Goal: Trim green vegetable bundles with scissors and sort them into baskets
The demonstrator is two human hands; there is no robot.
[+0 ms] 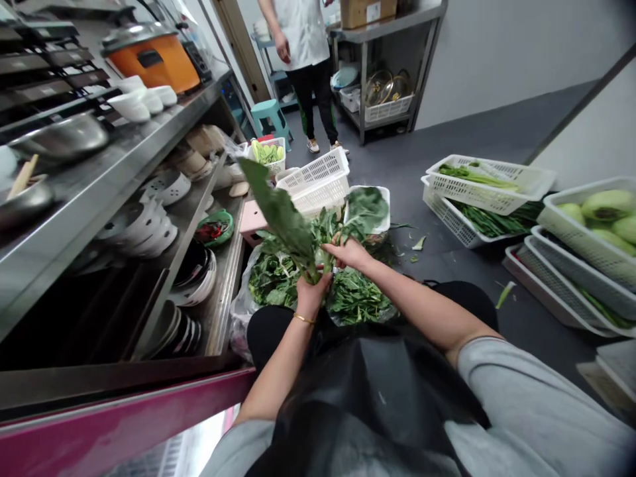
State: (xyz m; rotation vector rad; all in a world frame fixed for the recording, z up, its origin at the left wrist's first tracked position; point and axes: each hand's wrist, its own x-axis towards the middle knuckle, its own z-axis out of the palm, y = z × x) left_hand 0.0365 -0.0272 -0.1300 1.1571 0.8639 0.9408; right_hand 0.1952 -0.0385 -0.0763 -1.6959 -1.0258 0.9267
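My left hand is wrapped round the lower stems of a leafy green vegetable, whose big leaf points up and to the left. Against the same stems, my right hand is closed, with a leaf spreading just beyond its fingers. Something small and reddish shows between the hands, too small to name. Beneath them, a plastic bag of leafy greens lies at the left and a heap of cut greens at the right.
Steel shelving with bowls runs along the left. White baskets stand ahead; more vegetable baskets are at the right. A person in a white top stands beyond, near a turquoise stool. Leaf scraps lie on the floor.
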